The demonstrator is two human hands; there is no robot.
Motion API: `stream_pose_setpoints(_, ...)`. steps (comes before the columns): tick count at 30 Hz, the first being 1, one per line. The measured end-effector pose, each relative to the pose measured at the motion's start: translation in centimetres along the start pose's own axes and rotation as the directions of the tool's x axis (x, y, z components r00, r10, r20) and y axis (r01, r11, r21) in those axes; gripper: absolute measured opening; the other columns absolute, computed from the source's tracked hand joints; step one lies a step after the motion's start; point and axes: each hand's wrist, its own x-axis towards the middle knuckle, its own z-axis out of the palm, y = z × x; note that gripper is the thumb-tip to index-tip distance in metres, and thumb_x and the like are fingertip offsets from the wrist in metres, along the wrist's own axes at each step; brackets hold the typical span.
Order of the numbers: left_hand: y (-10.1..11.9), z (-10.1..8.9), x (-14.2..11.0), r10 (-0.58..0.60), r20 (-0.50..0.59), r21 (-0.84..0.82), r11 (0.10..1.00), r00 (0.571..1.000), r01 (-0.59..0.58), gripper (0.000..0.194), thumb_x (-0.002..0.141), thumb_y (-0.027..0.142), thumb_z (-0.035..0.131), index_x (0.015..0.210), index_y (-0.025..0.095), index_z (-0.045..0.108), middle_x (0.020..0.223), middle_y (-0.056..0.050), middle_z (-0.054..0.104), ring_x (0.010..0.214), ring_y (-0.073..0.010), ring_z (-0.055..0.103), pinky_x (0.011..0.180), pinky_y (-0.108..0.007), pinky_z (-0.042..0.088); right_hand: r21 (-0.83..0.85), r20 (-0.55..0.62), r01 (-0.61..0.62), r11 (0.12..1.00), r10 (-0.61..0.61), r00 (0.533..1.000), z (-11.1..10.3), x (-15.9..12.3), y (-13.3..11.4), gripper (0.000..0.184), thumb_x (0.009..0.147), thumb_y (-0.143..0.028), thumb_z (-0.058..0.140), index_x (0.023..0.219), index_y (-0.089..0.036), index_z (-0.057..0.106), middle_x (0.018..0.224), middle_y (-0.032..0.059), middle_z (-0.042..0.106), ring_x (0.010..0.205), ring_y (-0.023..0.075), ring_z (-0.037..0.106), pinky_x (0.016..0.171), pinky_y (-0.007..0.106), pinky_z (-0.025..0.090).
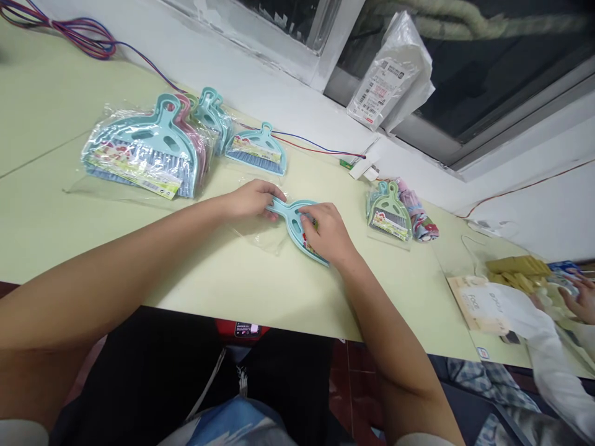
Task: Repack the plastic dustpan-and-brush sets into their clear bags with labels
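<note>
A light-blue dustpan is held between my hands, low over the table and turned with its handle to the left. My left hand pinches the handle end between thumb and fingers. On the wide end, my right hand grips the pan, its thumb on the face and partly covering a printed card. Whether a brush sits in this pan is hidden. Under and beside my left hand lies a clear plastic bag. Just behind stands a blue dustpan set with a brush and label card.
Several wrapped dustpan sets in blue, pink and green are stacked at the left. Smaller sets lie right beside a rolled patterned cloth. Wires run along the wall. A co-worker's sleeve and hands are at the far right, near yellow packs.
</note>
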Motion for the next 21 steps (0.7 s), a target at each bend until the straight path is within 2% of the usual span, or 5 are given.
stream_pose_setpoints(3, 0.1, 0.4, -0.1, -0.008, 0.006, -0.028, 1.0, 1.0, 0.008, 0.018, 0.081, 0.005, 0.06, 0.092, 0.016, 0.07, 0.088, -0.006, 0.073, 0.066, -0.0165, 0.07, 0.084, -0.038, 0.06, -0.018, 0.059, -0.017, 1.0, 0.018, 0.998, 0.0, 0.0, 0.1, 0.026, 0.1, -0.027, 0.054, 0.116, -0.022, 0.074, 0.117, 0.0078, 0.077, 0.114, 0.0321, 0.062, 0.108, 0.05, 0.044)
stream_pose_setpoints(8, -0.4, 0.7, 0.2, 0.001, 0.025, -0.058, 0.998, 1.0, 0.001, 0.022, 0.079, 0.002, 0.057, 0.091, 0.016, 0.068, 0.086, -0.005, 0.073, 0.065, -0.016, 0.07, 0.078, -0.034, 0.06, -0.03, 0.119, -0.071, 0.997, 0.074, 0.99, -0.4, -0.1, -0.2, 0.028, 0.097, -0.03, 0.059, 0.121, -0.024, 0.073, 0.118, 0.0065, 0.077, 0.114, 0.0338, 0.059, 0.104, 0.051, 0.044)
stream_pose_setpoints(16, -0.8, 0.9, 0.4, 0.019, 0.052, -0.077, 0.997, 0.998, -0.015, 0.022, 0.078, 0.002, 0.057, 0.09, 0.017, 0.068, 0.085, -0.005, 0.073, 0.064, -0.015, 0.07, 0.076, -0.032, 0.059, 0.018, 0.139, -0.084, 0.996, 0.081, 0.987, -1.0, -0.1, -0.7, 0.026, 0.091, -0.023, 0.063, 0.115, -0.024, 0.072, 0.113, 0.0053, 0.077, 0.11, 0.0308, 0.059, 0.1, 0.046, 0.046)
stream_pose_setpoints(21, -0.7, 0.7, 0.4, 0.028, 0.066, -0.031, 0.999, 0.997, -0.026, 0.025, 0.083, 0.002, 0.053, 0.097, 0.016, 0.068, 0.091, -0.006, 0.075, 0.067, -0.0156, 0.072, 0.074, -0.032, 0.06, 0.027, 0.129, -0.117, 0.993, 0.112, 0.985, -1.0, 0.0, -0.9, 0.026, 0.088, -0.021, 0.065, 0.113, -0.024, 0.072, 0.109, 0.0051, 0.077, 0.11, 0.0303, 0.058, 0.1, 0.045, 0.047)
